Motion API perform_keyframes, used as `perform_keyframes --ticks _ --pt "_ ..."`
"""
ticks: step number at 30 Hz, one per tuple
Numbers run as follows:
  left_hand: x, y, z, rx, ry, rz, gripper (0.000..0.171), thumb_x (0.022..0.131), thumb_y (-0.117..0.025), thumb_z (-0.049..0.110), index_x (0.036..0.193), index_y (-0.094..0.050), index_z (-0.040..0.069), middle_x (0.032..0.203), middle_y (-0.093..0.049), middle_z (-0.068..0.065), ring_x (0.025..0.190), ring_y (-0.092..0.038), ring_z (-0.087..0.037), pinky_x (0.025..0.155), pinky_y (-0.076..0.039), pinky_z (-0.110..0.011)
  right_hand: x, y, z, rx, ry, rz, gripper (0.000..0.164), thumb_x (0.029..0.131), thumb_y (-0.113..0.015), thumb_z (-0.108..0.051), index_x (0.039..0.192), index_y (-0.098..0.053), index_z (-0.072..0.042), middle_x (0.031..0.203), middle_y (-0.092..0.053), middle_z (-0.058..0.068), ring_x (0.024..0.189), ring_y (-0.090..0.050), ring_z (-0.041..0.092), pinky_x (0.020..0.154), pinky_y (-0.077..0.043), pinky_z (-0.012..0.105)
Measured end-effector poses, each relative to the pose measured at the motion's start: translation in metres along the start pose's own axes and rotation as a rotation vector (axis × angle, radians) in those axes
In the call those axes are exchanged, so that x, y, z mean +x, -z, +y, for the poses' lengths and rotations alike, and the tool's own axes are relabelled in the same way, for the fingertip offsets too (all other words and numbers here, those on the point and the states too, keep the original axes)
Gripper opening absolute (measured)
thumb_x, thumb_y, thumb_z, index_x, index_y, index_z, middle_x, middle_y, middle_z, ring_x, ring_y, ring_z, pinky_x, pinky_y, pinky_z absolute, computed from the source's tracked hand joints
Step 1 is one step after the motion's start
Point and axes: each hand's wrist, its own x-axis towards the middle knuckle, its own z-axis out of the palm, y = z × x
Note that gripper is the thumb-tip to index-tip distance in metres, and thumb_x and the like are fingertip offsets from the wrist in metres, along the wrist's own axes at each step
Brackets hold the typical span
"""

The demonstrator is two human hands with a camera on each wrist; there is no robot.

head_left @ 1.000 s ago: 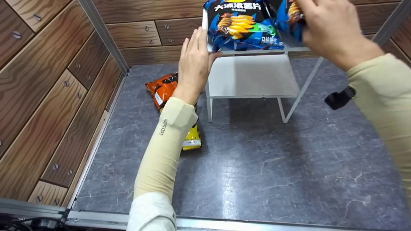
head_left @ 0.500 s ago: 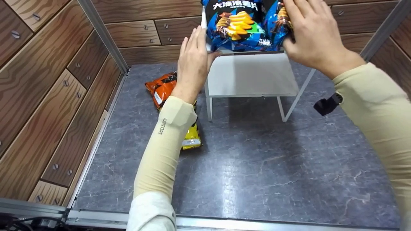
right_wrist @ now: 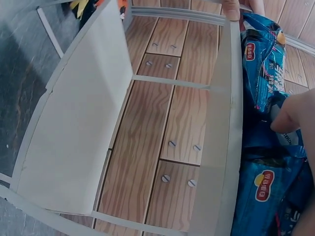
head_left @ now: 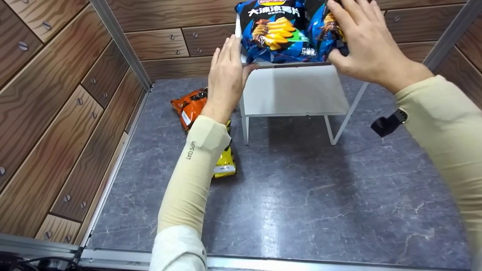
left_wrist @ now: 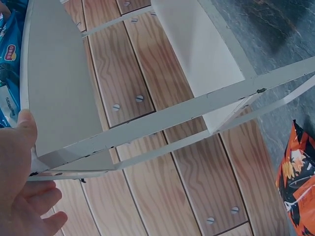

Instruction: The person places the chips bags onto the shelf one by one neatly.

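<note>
Two blue-and-black bags of potato chips lie side by side on the top of a white rack. The left bag (head_left: 275,34) shows its printed front; the right bag (head_left: 320,34) is partly covered by my right hand (head_left: 369,45). That hand holds the right bag, fingers spread over it and thumb at its near side. In the right wrist view, the thumb touches blue wrapping beside a lower bag (right_wrist: 263,196). My left hand (head_left: 227,73) presses the rack's left side with straight fingers, thumb at the front corner. The left wrist view shows the thumb against the edge of the rack (left_wrist: 147,120).
Below is the rack's lower white shelf (head_left: 293,92). An orange bag (head_left: 190,107) and a yellow bag (head_left: 226,163) lie on the dark marbled floor (head_left: 293,188) left of the rack, partly behind my left arm. Wood-patterned panels (head_left: 67,124) and metal rails (head_left: 124,41) enclose the area.
My right hand has moved left with the right bag, which now sits against the left one. The left bag has shifted slightly left. My left hand stays at the rack's side.
</note>
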Motion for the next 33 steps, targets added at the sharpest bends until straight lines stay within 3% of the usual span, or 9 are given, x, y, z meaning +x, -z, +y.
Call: perform_keyframes --ticks 7,12,19,21,27,30,33 --pt "0.000 0.001 0.001 -0.008 0.003 -0.017 0.072 0.099 -0.047 0.050 0.152 -0.032 0.004 0.160 -0.035 -0.012 0.151 -0.029 -0.021 0.127 -0.015 -0.035 -0.004 0.010 0.003 0.078 0.005 0.003 0.074 0.090 -0.060 -0.022 0.156 -0.029 -0.012 0.162 -0.029 0.012 0.151 -0.021 0.033 0.126 -0.003 0.049" --pt "0.001 0.000 0.002 -0.013 -0.004 -0.015 0.071 0.098 -0.047 0.051 0.152 -0.032 0.006 0.160 -0.034 -0.011 0.151 -0.028 -0.020 0.127 -0.013 -0.034 -0.015 0.023 0.011 0.142 0.008 0.025 0.079 0.090 -0.065 -0.026 0.158 -0.024 -0.021 0.166 -0.021 0.006 0.152 -0.018 0.030 0.126 -0.007 0.050" --pt "0.001 0.000 0.000 -0.007 -0.009 -0.014 0.073 0.098 -0.046 0.051 0.152 -0.032 0.004 0.160 -0.034 -0.012 0.151 -0.028 -0.022 0.127 -0.014 -0.035 -0.039 0.031 0.033 0.184 -0.019 0.109 0.074 0.097 -0.050 -0.048 0.159 -0.022 -0.019 0.167 -0.017 0.003 0.154 -0.014 0.023 0.127 -0.008 0.044" --pt "0.000 0.001 -0.002 -0.006 -0.009 -0.010 0.073 0.098 -0.046 0.051 0.152 -0.033 0.004 0.160 -0.034 -0.012 0.151 -0.028 -0.022 0.127 -0.014 -0.035 -0.048 0.029 0.039 0.199 -0.081 0.072 0.074 0.098 -0.046 -0.048 0.160 -0.019 -0.018 0.167 -0.015 0.006 0.154 -0.013 0.027 0.127 -0.007 0.049" --pt "-0.001 0.000 -0.003 -0.010 -0.012 -0.013 0.071 0.099 -0.046 0.050 0.152 -0.032 0.005 0.161 -0.034 -0.012 0.151 -0.028 -0.021 0.127 -0.014 -0.035 -0.073 0.017 0.052 0.163 -0.322 -0.184 0.088 0.097 -0.052 -0.046 0.160 -0.003 -0.012 0.165 -0.008 0.023 0.150 -0.010 0.049 0.121 -0.005 0.065" --pt "-0.001 -0.001 -0.003 -0.008 -0.009 -0.014 0.072 0.098 -0.045 0.050 0.153 -0.032 0.004 0.161 -0.034 -0.012 0.151 -0.028 -0.021 0.127 -0.015 -0.036 -0.075 0.007 0.053 0.125 -0.340 -0.206 0.095 0.094 -0.060 -0.049 0.161 -0.003 -0.013 0.164 -0.014 0.026 0.147 -0.018 0.052 0.118 -0.014 0.068" --pt "-0.001 -0.001 -0.002 -0.011 -0.008 -0.017 0.073 0.098 -0.045 0.051 0.153 -0.031 0.005 0.160 -0.034 -0.011 0.151 -0.028 -0.021 0.127 -0.015 -0.036 -0.074 0.000 0.053 0.116 -0.311 -0.158 0.093 0.092 -0.066 -0.043 0.161 -0.009 -0.017 0.160 -0.025 0.026 0.143 -0.028 0.052 0.115 -0.023 0.068"
